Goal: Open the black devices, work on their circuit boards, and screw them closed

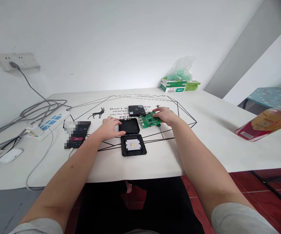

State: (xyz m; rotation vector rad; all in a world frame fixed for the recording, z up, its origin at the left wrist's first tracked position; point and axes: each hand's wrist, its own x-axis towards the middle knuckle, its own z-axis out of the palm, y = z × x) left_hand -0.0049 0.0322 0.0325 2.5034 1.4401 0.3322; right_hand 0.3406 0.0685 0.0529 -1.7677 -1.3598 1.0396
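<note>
My left hand (110, 127) grips the left edge of a black plastic case shell (130, 126), its thumb at the near corner and its fingers at the far one. My right hand (165, 115) holds a green circuit board (150, 120) by its right side, just right of the shell. In front of the shell lies a second black case part (134, 153) with a pale square plate (133, 145) and a small yellowish pad in its middle. Behind sits a flat black box (136, 110). A thin rod (161, 132) shows below the board, its upper end partly hidden.
Left are a phone (78, 135) on a cable, a white power strip (50, 125), coiled grey cables (43, 107) and a white earbud case (11, 155). Green and white boxes (173, 85) under a plastic bag stand by the wall. A bottle (264, 125) is at the right.
</note>
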